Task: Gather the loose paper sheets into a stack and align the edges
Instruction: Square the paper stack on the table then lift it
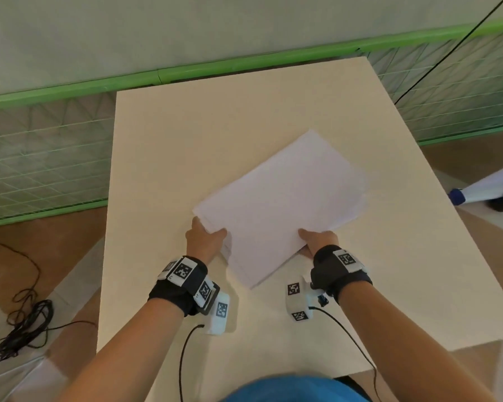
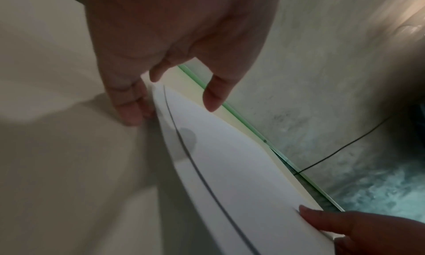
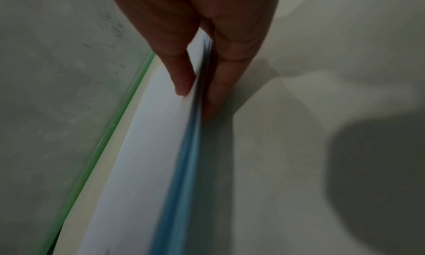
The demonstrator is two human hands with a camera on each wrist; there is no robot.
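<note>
— Over the middle of the beige table, raised at the near side: stack of white sheets, turned at an angle.

— And the grip?

— Left hand pinching the near-left corner, thumb on top. Right hand pinching the near-right edge, fingers below.

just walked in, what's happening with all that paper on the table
A person is gathering white paper sheets into one stack over a beige table. The left hand grips the stack's near left corner, and the right hand pinches its near right edge, thumb on top and fingers underneath. The near side looks lifted off the table. The sheets are together, but the edges are not flush yet: several still fan out at the near corner and the far right side.
</note>
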